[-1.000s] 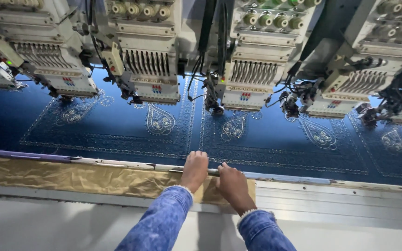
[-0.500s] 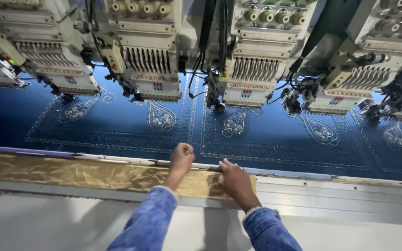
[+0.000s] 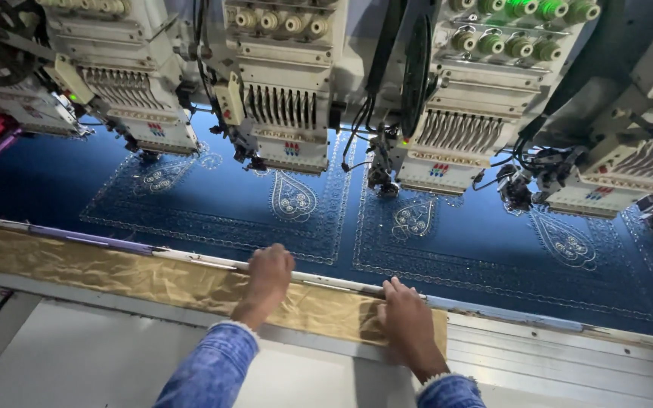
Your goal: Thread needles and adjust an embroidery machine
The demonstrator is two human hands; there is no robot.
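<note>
Two hands of one person lie on the front edge of a long embroidery machine, both in blue denim sleeves. The left hand [image 3: 268,273] is curled, its fingers bent over the thin pale rail [image 3: 190,258] that runs along the near side of the cloth; it seems to press or grip this rail, but how tightly the fingers close cannot be told. The right hand [image 3: 406,325] is flat and open, palm down on the end of the gold fabric strip [image 3: 100,270], with the fingertips touching the rail. This crumpled gold strip lies along the grey metal frame [image 3: 553,355], from the left edge to just past the right hand. Behind the rail, the dark blue cloth [image 3: 462,257] is stretched flat, with pale stitched drop-shaped motifs and borders. Several white embroidery heads [image 3: 289,113] hang above it in a row.
</note>
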